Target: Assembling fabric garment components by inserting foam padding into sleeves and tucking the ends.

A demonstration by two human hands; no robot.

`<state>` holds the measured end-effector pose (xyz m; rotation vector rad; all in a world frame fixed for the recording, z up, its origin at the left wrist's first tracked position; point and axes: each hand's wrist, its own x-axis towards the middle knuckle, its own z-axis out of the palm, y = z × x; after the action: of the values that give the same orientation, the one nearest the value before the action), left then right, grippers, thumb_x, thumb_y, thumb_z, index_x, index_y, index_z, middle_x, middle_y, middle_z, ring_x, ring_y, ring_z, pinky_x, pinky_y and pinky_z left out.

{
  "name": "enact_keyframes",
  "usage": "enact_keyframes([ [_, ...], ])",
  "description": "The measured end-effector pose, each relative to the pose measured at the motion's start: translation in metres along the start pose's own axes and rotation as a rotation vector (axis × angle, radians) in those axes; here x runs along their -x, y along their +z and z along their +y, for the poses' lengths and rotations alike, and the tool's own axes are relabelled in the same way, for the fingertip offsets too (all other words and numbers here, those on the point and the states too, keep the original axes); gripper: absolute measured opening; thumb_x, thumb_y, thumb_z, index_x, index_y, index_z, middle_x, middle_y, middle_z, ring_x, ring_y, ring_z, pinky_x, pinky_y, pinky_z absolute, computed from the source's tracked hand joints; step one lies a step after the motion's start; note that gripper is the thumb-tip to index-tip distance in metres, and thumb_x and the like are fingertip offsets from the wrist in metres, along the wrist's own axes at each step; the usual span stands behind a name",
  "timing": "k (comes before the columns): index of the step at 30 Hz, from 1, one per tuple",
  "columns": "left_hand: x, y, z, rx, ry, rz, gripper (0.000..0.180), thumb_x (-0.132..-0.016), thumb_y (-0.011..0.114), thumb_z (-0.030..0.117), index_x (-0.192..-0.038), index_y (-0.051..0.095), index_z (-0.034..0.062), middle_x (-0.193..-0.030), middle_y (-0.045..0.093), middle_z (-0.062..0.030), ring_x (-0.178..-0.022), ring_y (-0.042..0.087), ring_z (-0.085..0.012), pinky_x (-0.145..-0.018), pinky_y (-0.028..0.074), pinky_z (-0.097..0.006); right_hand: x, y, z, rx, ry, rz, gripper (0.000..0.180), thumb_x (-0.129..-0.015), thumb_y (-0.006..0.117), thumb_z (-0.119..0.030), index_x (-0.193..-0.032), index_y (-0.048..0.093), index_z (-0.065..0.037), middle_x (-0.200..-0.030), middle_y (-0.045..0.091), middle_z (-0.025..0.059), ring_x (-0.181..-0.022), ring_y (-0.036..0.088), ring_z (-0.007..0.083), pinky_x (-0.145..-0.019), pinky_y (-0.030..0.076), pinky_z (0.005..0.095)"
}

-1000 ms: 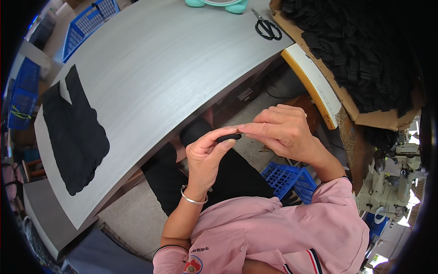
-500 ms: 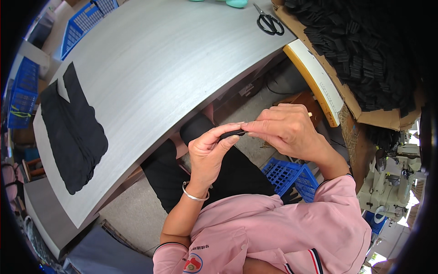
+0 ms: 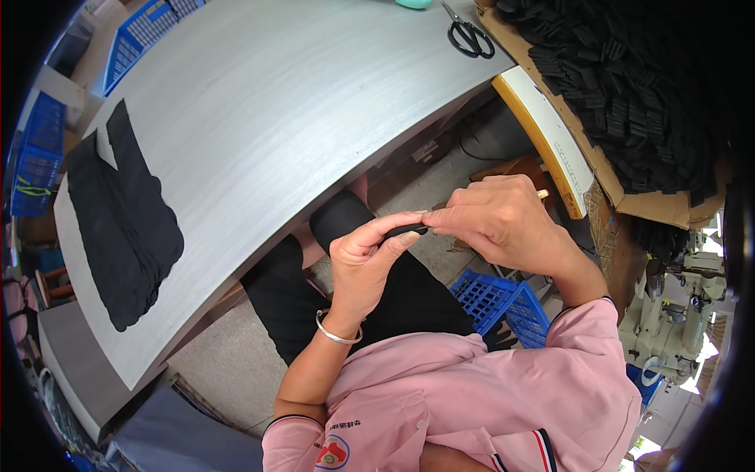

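While the small, curved, black fabric-like piece [image 3: 404, 230] sits above the black-trousered lap [image 3: 397, 303], pinched in the bare left hand [image 3: 363, 259], the bare right hand [image 3: 503, 223] pinches its tip; I judge a slackened left thumb could let it drop.

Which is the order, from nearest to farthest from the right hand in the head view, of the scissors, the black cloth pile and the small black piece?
1. Small black piece: at the right hand fingertips, held by the left hand.
2. Scissors: near the table's far right corner.
3. Black cloth pile: table's left side.
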<state>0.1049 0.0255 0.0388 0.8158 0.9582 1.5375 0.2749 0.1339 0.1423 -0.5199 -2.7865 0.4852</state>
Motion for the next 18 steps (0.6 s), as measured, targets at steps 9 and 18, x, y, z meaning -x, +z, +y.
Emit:
enact_keyframes([
  [9, 0.002, 0.008, -0.012, -0.107, 0.024, 0.18, 0.023, -0.089, 0.071, -0.003, -0.112, 0.073, -0.002, -0.101, 0.073, -0.0045, -0.088, 0.064, -0.006, -0.078, 0.052, -0.02, 0.001, 0.036, -0.019, 0.228, 0.128, 0.209, 0.015, -0.078, 0.072, -0.005, -0.092, 0.071, -0.006, -0.074, 0.065, 0.0055, -0.062, 0.062, 0.0207, -0.054, 0.047, 0.0322],
  [18, -0.007, -0.008, -0.01, 0.197, -0.087, 0.251, 0.024, -0.093, 0.067, 0.0, -0.116, 0.065, -0.006, -0.109, 0.07, -0.0107, -0.096, 0.065, -0.0107, -0.088, 0.052, -0.024, -0.013, 0.056, 0.002, -0.415, 0.399, 0.179, 0.022, -0.085, 0.074, -0.009, -0.106, 0.07, -0.005, -0.086, 0.068, 0.0072, -0.069, 0.067, 0.0176, -0.059, 0.049, 0.0262],
])
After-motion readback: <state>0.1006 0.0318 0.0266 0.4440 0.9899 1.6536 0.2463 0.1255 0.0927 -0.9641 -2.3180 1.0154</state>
